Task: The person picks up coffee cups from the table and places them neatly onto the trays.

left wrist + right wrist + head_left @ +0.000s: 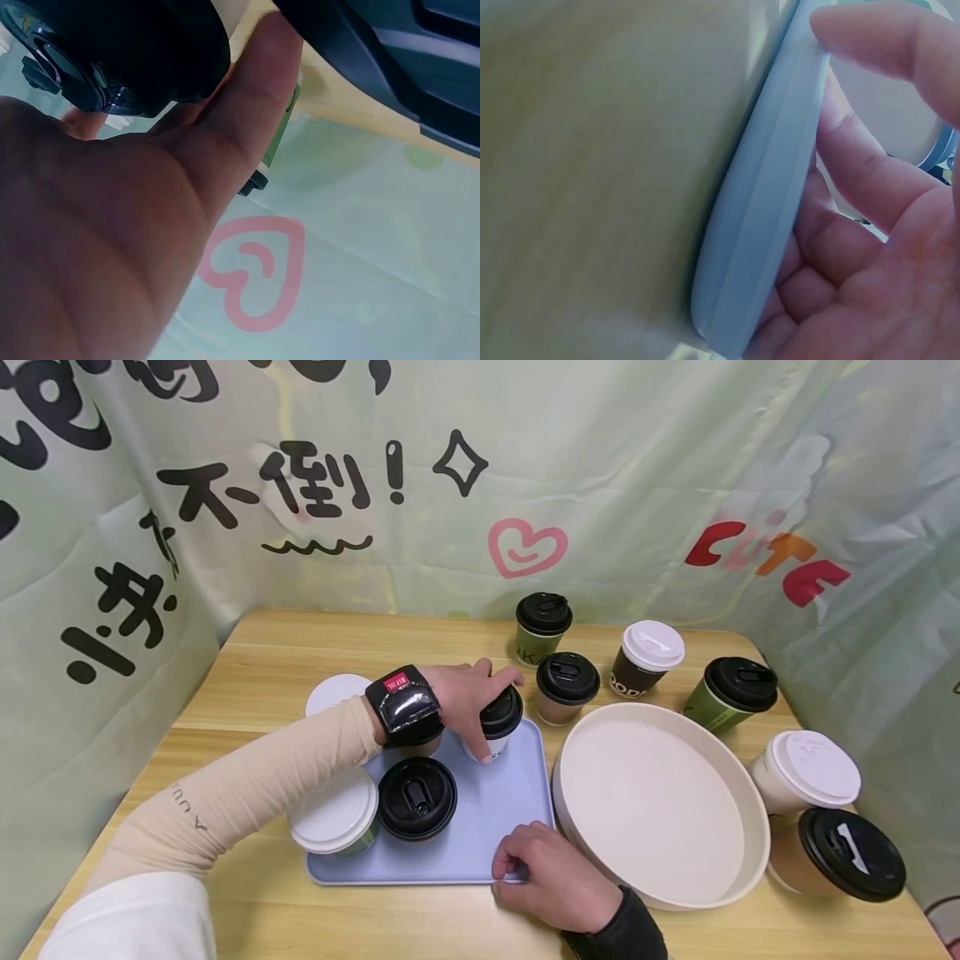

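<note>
In the head view the left hand [468, 693] grips a white cup with a black lid [501, 713] at the back right of the blue tray [495, 843]; its fingers reach round the lid. A black-lidded cup [417, 798] and a white-lidded green cup [334, 810] stand on the tray's left half, with another dark-lidded cup [423, 743] partly hidden under the wrist. The right hand [551, 877] holds the tray's front right corner, thumb and curled fingers at the rim. In the right wrist view the thumb touches the tray's edge [757, 202].
Right of the tray lies a round cream tray [660, 802]. Behind it stand a green cup [540, 627], a pinkish cup [567, 687] and a white-lidded dark cup [647, 658]. More cups, a green one [727, 695], a white one [806, 770] and a brown one [832, 853], line its right side.
</note>
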{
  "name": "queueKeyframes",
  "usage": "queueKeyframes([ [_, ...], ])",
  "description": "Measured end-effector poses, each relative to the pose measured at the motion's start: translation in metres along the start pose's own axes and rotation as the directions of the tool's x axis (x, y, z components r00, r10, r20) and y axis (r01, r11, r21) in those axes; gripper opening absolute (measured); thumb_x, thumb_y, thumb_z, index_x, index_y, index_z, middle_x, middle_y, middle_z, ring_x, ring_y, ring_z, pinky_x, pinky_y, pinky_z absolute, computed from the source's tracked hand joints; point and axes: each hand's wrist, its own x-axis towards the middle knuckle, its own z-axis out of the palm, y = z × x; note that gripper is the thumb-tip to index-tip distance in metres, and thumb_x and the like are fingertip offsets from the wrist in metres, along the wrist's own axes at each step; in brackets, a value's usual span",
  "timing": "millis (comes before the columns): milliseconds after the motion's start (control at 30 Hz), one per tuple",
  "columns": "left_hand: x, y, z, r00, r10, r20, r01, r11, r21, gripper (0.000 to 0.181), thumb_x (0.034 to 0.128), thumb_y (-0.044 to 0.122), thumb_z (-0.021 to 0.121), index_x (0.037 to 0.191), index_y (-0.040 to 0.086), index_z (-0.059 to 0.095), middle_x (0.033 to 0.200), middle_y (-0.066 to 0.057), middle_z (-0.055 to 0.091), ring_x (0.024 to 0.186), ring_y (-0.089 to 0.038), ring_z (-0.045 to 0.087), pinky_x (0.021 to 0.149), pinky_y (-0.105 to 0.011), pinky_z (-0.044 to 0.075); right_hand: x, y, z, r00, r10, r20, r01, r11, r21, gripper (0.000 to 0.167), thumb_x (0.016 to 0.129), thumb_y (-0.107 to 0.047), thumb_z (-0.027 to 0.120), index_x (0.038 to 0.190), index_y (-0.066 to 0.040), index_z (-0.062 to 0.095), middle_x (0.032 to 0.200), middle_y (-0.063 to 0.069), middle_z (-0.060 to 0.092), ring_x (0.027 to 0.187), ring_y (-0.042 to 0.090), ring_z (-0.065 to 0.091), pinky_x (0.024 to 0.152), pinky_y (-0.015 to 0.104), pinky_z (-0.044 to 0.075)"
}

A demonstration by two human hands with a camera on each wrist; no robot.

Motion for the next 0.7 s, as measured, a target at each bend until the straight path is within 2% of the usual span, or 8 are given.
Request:
queueKeyframes([
  [167,-0.001,-0.001,-0.008,1.000,0.018,-0.004,-0.018,0.999,-0.034,0.114,0.0741,0.070,0.081,0.162,0.032,0.019,0.149,-0.015,0.038,0.132,-0.030,0.044,0.106,-0.047,0.044,0.000,0.000,0.001,1.000,-0.009,-0.011,0.009,1.000,-0.003,0.013,0.082,-0.019,0.076,0.081,-0.026,0.065,0.078,-0.016,0.054,0.078,0.005,0.048,0.070,0.022,0.041],
  [267,0.001,-0.003,-0.016,0.999,0.030,-0.025,-0.031,0.998,-0.060,0.112,0.0761,0.075,0.074,0.162,0.031,0.019,0.154,-0.016,0.034,0.138,-0.032,0.041,0.109,-0.049,0.042,0.000,0.000,0.001,1.000,-0.009,-0.013,0.009,1.000,-0.002,0.013,0.082,-0.019,0.076,0.081,-0.026,0.065,0.078,-0.016,0.054,0.078,0.005,0.048,0.071,0.022,0.042],
  [433,0.009,-0.006,-0.028,0.996,0.059,-0.071,-0.064,0.996,-0.065,0.104,0.0831,0.071,0.070,0.161,0.022,0.022,0.157,-0.018,0.033,0.140,-0.032,0.041,0.113,-0.046,0.039,-0.001,0.001,0.001,1.000,-0.008,-0.017,0.008,1.000,-0.003,0.013,0.082,-0.019,0.076,0.081,-0.026,0.065,0.079,-0.016,0.054,0.078,0.005,0.048,0.070,0.023,0.041],
  [567,0.019,-0.008,-0.035,0.990,0.085,-0.112,-0.092,0.994,-0.062,0.100,0.0867,0.065,0.071,0.159,0.014,0.024,0.153,-0.019,0.036,0.134,-0.030,0.045,0.112,-0.043,0.040,-0.002,0.001,0.001,0.999,-0.019,-0.030,0.018,1.000,-0.011,0.013,0.081,-0.020,0.076,0.081,-0.026,0.064,0.079,-0.016,0.054,0.078,0.004,0.048,0.070,0.022,0.041],
  [700,0.031,-0.011,-0.042,0.988,0.061,-0.143,-0.068,0.996,-0.049,0.100,0.0882,0.063,0.070,0.159,0.010,0.023,0.151,-0.020,0.036,0.133,-0.030,0.045,0.111,-0.042,0.040,-0.002,0.001,0.001,0.999,-0.020,-0.035,0.020,1.000,-0.011,0.012,0.082,-0.021,0.076,0.081,-0.026,0.065,0.079,-0.016,0.054,0.079,0.004,0.047,0.071,0.022,0.041],
])
